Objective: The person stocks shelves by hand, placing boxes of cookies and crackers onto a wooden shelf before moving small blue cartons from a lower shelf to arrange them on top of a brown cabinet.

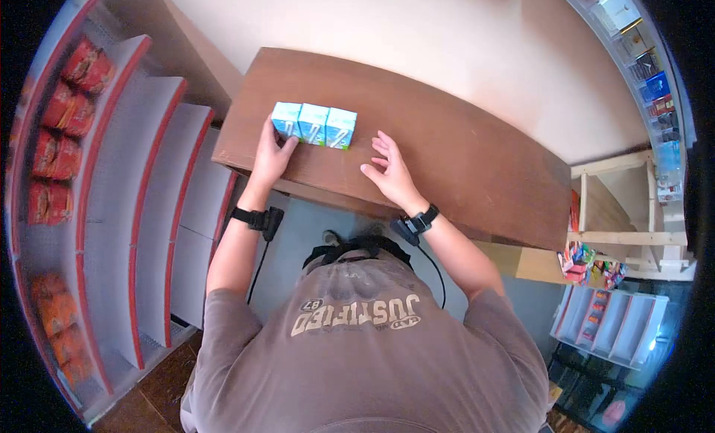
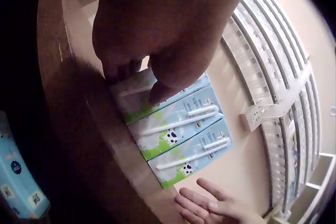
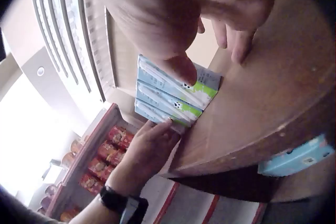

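Three small blue-and-white drink cartons with straws on their fronts stand side by side on the brown table. My left hand grips the leftmost carton, its thumb on the front and its fingers at the left side. In the left wrist view, that hand covers part of the carton. Just right of the row hovers my right hand, fingers spread and holding nothing. From the right wrist view, its thumb appears in front of the cartons; contact is not visible in the head view.
Grey shelves with red edges stand at the left, holding red packets. A pale wall rises behind the table. A wooden frame is at the right. Another blue carton shows below the table's edge.
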A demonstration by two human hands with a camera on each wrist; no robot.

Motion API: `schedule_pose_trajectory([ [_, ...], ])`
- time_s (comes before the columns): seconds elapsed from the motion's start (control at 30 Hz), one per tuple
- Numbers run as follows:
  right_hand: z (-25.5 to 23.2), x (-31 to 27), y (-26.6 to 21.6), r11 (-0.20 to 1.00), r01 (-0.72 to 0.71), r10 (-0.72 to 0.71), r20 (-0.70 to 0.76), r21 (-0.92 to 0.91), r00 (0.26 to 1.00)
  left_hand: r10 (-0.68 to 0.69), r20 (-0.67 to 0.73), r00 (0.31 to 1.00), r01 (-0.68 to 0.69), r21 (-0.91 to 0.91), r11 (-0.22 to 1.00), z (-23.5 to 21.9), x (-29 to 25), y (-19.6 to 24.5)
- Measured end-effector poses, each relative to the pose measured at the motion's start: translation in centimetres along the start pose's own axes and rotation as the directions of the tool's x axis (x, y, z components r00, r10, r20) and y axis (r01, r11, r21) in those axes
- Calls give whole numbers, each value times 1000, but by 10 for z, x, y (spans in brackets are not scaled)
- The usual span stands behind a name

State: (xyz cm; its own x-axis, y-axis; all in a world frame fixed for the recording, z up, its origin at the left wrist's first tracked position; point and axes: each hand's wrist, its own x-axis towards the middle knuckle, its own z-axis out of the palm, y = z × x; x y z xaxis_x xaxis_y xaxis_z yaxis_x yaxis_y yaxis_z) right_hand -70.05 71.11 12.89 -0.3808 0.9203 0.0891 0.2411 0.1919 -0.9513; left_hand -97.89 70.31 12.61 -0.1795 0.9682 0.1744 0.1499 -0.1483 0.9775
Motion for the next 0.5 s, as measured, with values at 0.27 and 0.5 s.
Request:
schedule_pose_trajectory([
  [0.27,-50,-82,-38,926,-316,329,-32,208,944,43,-384,922,-27,46,999,15,-56,21],
  [0.5,-64,-133,-39,865,-428,419,92,263,903,331,203,922,-353,83,932,67,-133,17],
])
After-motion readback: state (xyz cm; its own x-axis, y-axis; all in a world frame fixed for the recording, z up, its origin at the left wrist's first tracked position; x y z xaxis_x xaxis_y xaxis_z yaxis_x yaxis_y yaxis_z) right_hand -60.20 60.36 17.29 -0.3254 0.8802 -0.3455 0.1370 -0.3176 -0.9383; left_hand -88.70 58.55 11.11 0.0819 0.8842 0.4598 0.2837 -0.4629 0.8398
